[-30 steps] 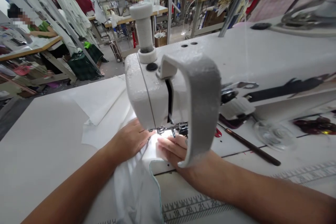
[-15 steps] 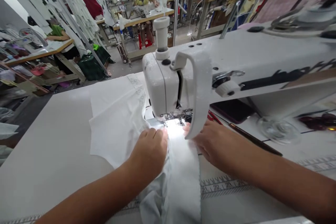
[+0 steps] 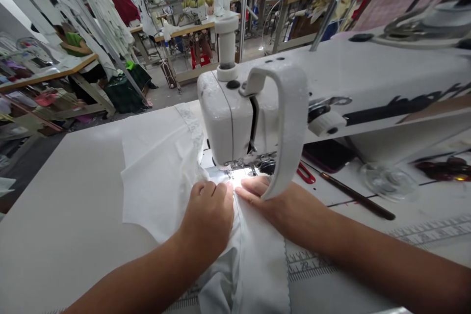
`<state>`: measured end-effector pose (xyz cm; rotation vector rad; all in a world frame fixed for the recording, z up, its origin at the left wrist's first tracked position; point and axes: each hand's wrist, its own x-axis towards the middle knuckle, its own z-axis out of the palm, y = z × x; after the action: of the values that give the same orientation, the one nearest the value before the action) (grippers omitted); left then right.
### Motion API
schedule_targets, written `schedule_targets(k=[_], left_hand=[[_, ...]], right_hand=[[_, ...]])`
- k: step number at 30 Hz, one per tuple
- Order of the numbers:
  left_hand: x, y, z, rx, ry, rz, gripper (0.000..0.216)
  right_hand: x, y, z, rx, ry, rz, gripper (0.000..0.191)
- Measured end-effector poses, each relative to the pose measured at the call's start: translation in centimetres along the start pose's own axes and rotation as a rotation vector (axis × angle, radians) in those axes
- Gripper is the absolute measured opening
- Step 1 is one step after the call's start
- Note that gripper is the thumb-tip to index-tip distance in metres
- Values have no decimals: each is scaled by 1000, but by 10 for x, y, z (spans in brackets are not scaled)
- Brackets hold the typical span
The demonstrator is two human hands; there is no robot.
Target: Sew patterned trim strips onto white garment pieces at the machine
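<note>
Table: we are logging a white worktop.
White fabric: we are finding it spreading left of the needle.
Sewing machine: we are noting it standing on the right.
Printed ruler: we are seeing it running along the near edge.
Under the arm: we are counting a dark phone, red snips, a dark rod and a clear disc.

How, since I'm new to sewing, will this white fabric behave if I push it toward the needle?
Probably floppy: the white fabric creases and bunches beside the left hand. Likely light for its size, since it lies in thin, soft folds. It could slide easily, as the table looks smooth.
</note>
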<state>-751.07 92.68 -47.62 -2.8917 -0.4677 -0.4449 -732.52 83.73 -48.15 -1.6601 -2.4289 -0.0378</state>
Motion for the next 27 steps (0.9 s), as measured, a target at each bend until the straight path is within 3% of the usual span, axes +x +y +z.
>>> schedule_targets(k=[5,9,20,24,27], left_hand=[[1,0,3,-23,-43,-30,11],[2,0,6,-6,16,-47,17],[6,-5,4,-35,86,-35,23],[10,-6,3,-98,89,108,19],[7,-8,7,-193,59,180,28]], right_hand=[[1,4,-7,-126,-20,-82,45],[1,7,-6,-172,2,-105,46],[2,11,2,-93,-69,-82,32],[3,12,6,-49,-52,-73,19],[2,11,4,-9,-28,-79,17]])
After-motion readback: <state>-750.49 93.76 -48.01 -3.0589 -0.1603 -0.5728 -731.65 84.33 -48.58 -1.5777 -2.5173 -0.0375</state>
